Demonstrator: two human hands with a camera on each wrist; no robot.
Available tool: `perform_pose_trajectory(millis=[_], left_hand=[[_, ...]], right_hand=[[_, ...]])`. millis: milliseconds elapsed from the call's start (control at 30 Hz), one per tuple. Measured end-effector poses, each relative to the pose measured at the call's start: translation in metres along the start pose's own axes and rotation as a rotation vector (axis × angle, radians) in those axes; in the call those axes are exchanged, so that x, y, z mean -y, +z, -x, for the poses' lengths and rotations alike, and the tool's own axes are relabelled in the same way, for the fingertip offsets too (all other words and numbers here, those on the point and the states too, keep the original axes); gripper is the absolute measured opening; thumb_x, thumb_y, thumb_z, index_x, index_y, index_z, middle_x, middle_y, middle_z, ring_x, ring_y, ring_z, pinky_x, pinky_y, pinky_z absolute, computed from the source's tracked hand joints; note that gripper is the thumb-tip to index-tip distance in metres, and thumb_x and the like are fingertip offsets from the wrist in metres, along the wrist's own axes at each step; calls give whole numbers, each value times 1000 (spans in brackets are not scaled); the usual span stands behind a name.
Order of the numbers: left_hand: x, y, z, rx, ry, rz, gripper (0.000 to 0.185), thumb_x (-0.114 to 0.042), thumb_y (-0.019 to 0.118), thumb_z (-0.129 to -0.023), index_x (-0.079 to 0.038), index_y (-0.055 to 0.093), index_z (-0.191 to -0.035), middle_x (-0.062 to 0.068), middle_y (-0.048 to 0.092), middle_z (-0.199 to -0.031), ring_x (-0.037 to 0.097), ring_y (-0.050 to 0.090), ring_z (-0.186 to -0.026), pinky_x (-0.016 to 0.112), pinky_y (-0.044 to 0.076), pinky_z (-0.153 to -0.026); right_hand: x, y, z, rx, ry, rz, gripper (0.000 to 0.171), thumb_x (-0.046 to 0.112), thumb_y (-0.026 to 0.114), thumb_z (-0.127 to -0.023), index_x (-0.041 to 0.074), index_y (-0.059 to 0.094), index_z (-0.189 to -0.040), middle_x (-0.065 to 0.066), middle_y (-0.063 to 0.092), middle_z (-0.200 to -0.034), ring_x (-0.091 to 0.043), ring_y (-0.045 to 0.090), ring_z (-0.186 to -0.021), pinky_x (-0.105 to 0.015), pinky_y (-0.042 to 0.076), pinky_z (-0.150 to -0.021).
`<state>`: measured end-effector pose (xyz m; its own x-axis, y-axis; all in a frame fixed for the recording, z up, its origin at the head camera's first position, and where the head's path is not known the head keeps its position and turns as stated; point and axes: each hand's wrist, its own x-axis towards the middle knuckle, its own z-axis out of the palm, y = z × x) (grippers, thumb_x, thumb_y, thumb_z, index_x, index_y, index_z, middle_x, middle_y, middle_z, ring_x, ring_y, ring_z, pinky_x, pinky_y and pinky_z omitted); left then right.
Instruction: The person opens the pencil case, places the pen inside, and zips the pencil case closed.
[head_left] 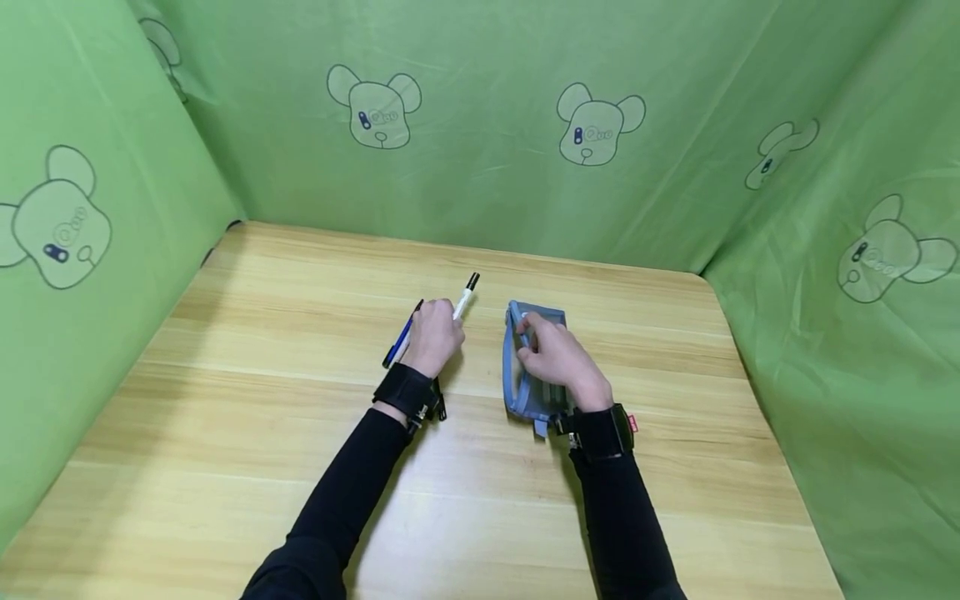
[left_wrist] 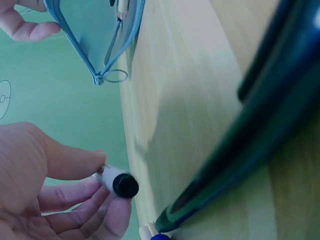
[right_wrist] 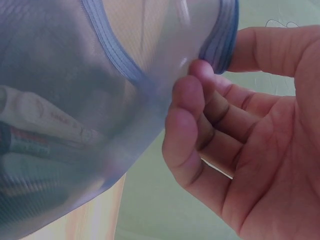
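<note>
Pens and a pencil case sit near the middle of the wooden desk (head_left: 300, 350), and the pencil case (head_left: 534, 367) serves as the landmark. Just left of the pencil case, the left hand (head_left: 433, 337) pinches a white marker (head_left: 465, 297) between thumb and curled fingers; its black cap points toward the far edge of the desk. A blue pen (head_left: 400, 337) lies on the desk on the far side of that hand from the pencil case, close against the hand. The right hand (head_left: 558, 358) rests on top of the pencil case, thumb and fingertips curled round its blue zip edge and holding the mouth apart; through the translucent wall, the right wrist view shows pens lying inside. Green cloth (head_left: 487, 150) with bear prints walls in the desk behind the pencil case and to both sides.
</note>
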<state>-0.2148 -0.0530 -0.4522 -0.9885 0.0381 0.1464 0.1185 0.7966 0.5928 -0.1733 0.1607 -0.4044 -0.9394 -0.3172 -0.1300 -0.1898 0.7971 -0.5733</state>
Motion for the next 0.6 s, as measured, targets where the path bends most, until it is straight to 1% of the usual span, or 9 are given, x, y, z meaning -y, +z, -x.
perform_pose_trajectory(millis=[133, 233, 400, 600], left_hand=[[-2, 1, 3, 30, -3, 34, 12, -6, 70, -90, 0, 64, -81, 12, 63, -72, 21, 54, -59, 25, 39, -46], [-4, 2, 6, 64, -10, 44, 12, -5, 68, -89, -1, 63, -80, 9, 59, -69, 19, 52, -56, 24, 37, -44], [-8, 4, 9, 88, -16, 48, 20, -5, 65, -88, -6, 58, -69, 4, 52, -61, 17, 49, -51, 24, 35, -43], [-15, 5, 12, 192, -87, 131, 29, -6, 66, -88, -13, 51, -63, -1, 50, -56, 13, 48, -47, 21, 36, -40]], right_hand=[[-1, 0, 0, -1, -1, 3, 31, 10, 58, -96, 7, 55, -127, -5, 50, -73, -18, 44, -59, -29, 36, -57], [0, 1, 0, 3, 5, 6, 31, 11, 58, -96, 7, 55, -127, -6, 53, -75, -18, 46, -60, -28, 38, -57], [0, 2, 0, -2, 5, 5, 31, 11, 59, -96, 7, 55, -127, -7, 54, -76, -18, 48, -61, -29, 40, -56], [0, 0, 0, 2, 6, -4, 33, 11, 59, -95, 7, 55, -127, -7, 55, -77, -19, 49, -62, -29, 41, -56]])
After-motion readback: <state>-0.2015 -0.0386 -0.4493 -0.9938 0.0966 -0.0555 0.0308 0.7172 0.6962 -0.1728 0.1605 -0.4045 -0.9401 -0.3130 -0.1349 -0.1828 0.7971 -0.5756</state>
